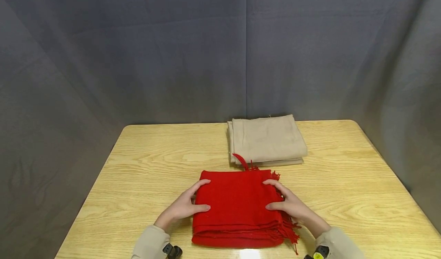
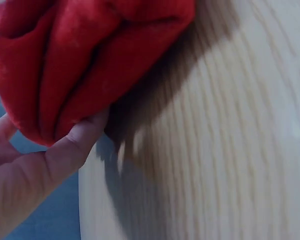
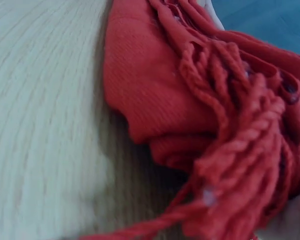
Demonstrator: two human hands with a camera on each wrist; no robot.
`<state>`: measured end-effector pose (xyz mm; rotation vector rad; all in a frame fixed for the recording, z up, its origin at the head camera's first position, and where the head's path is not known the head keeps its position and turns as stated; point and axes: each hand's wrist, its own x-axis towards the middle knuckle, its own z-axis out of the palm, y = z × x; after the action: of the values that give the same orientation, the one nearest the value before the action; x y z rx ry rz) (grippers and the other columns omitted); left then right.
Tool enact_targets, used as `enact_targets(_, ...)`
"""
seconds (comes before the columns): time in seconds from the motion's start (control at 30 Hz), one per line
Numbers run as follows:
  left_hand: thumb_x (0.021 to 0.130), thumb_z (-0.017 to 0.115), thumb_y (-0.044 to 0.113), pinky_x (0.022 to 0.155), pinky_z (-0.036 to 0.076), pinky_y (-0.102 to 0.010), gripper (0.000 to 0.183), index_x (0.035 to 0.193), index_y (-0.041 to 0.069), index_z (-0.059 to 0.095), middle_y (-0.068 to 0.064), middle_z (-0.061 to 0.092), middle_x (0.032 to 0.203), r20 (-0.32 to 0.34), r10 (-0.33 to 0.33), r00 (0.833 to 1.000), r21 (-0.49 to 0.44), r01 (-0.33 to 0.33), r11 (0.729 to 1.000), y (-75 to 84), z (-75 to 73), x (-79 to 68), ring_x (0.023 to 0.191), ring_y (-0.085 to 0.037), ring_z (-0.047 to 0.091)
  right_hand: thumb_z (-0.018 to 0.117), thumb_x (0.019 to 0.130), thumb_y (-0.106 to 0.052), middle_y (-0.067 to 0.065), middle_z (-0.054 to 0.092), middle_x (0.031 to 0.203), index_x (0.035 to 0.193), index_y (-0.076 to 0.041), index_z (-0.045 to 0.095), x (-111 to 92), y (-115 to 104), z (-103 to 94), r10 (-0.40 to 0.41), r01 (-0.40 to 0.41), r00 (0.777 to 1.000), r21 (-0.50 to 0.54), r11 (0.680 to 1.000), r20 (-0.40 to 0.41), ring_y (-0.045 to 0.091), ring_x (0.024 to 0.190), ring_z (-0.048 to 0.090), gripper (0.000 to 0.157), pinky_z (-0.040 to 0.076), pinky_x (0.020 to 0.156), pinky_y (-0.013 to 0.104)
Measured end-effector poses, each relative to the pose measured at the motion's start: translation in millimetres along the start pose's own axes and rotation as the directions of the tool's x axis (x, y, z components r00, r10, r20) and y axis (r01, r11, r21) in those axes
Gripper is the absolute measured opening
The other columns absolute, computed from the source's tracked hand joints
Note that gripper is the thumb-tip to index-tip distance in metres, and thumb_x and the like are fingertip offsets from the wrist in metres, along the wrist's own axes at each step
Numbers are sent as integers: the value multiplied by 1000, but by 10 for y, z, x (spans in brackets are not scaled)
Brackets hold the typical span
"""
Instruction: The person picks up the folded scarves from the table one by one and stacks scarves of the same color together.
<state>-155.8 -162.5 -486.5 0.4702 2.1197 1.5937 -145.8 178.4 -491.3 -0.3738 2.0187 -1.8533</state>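
Observation:
A red scarf (image 1: 237,197), folded into a thick rectangle with fringe along its right side, lies near the front of the table. My left hand (image 1: 187,203) grips its left edge, thumb and a finger over the top. The left wrist view shows a finger bent in against the scarf's stacked folds (image 2: 90,70), close to the tabletop. On the fringed side, my right hand (image 1: 289,201) holds the scarf with thumb and forefinger on top. Twisted red tassels (image 3: 240,140) cover most of that hand in the right wrist view; only bits show at the edge.
A folded beige cloth (image 1: 267,138) lies at the back of the wooden table (image 1: 144,174), just behind the scarf. One red tassel (image 1: 241,160) reaches onto its front edge. Grey curtains (image 1: 193,59) hang behind the table and along both sides.

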Motion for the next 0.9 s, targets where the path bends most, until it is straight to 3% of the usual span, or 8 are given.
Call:
enact_targets(0.17, 79, 68, 7, 69, 51, -33, 68, 137, 18, 35, -14, 52, 114, -43, -1, 999, 21, 2, 1000, 50, 30, -7, 87, -23, 59, 63, 71, 7, 12, 46, 113, 129, -2, 38, 4, 3, 32, -5, 8, 1000, 87, 996, -29, 16, 92, 52, 64, 48, 69, 29)
enact_targets(0.37, 76, 67, 0, 68, 51, -34, 68, 135, 17, 38, -15, 52, 113, -89, -7, 996, -34, 4, 999, 97, 74, -10, 85, -22, 59, 59, 69, 12, 9, 49, 109, 127, -5, 39, -15, -29, 61, 10, -2, 999, 162, 987, -47, 19, 91, 55, 64, 51, 69, 34)
enact_targets(0.57, 76, 66, -2, 69, 51, -34, 68, 136, 15, 38, -14, 51, 113, -124, -20, 992, -99, 7, 995, 131, 98, -19, 83, -22, 59, 59, 67, 12, 9, 49, 108, 127, -4, 39, -29, -98, 94, 9, 0, 998, 135, 991, -69, 18, 90, 54, 64, 50, 69, 32)
enact_targets(0.9, 75, 63, -7, 67, 51, -34, 66, 135, 9, 40, -16, 51, 113, -140, -12, 990, -75, 2, 997, 368, 127, -95, 79, -22, 59, 58, 67, 12, 10, 50, 107, 127, -2, 38, -49, -162, 116, -28, 34, 997, 93, 995, -66, 17, 90, 53, 65, 49, 70, 31)
